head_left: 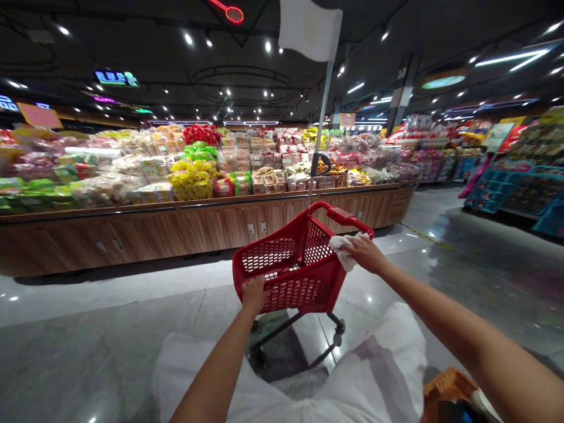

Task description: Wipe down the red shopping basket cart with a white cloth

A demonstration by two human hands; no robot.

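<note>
A small red shopping cart (pixel 304 296) stands just in front of me, its basket walls full of slots. My left hand (pixel 254 292) is wrapped over the near rim at the basket's left end. At the handle end, my right hand (pixel 365 252) presses a white cloth (pixel 344 249) against the top corner of the cart, beside the red handle (pixel 341 216). From the cart rises a pole (pixel 324 108) with a white flag (pixel 309 29) on top. Dark legs with casters (pixel 338 335) show under the basket.
Beyond the cart runs a long wood-panelled display counter (pixel 211 230) piled with packaged food. Blue racks (pixel 497 185) of goods stand on the right. An orange-brown basket (pixel 449 388) with items sits by my right leg. The floor (pixel 110 346) is shiny grey tile.
</note>
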